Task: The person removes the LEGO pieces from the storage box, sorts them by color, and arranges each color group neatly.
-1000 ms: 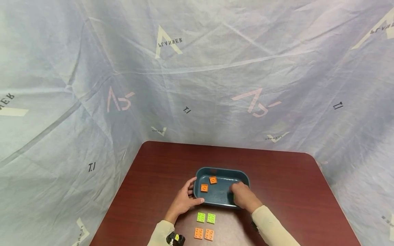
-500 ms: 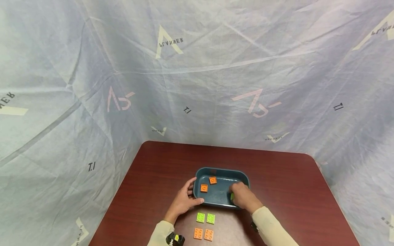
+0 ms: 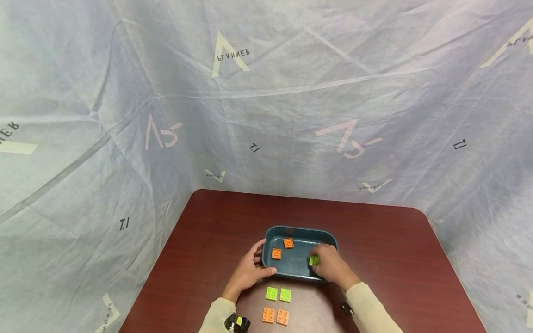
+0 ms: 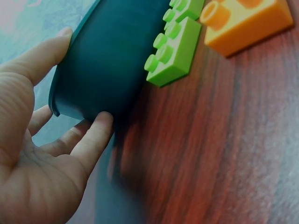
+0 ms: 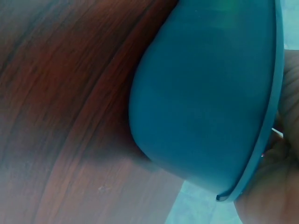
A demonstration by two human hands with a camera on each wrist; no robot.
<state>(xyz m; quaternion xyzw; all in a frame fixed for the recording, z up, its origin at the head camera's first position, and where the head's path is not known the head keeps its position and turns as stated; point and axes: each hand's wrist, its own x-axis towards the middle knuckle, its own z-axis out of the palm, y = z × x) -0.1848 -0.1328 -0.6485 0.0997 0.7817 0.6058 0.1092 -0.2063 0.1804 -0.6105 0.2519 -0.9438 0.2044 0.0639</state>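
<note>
A dark teal tray [image 3: 296,263] lies on the table, with two orange toy building bricks, the nearer brick [image 3: 276,254] and the farther brick [image 3: 288,243], upside down in its left part. My left hand [image 3: 245,273] holds the tray's left end, thumb at the front rim and fingers around the side; the left wrist view shows fingertips on the tray wall [image 4: 107,56]. Inside the right part, my right hand [image 3: 330,264] pinches a green building brick [image 3: 314,261], partly covered by the fingers. In the right wrist view the tray wall [image 5: 201,102] hides the fingertips.
In front of the tray sit two green bricks, the left one [image 3: 271,293] and the right one [image 3: 285,295]. Nearer still are two orange bricks, the left one [image 3: 268,315] and the right one [image 3: 282,317]. Grey cloth [image 3: 266,115] hangs behind the reddish-brown table [image 3: 374,240].
The green brick in my right hand has come more into view, turned so its face shows. My right hand has shifted slightly. My left hand and the tray stay put.
</note>
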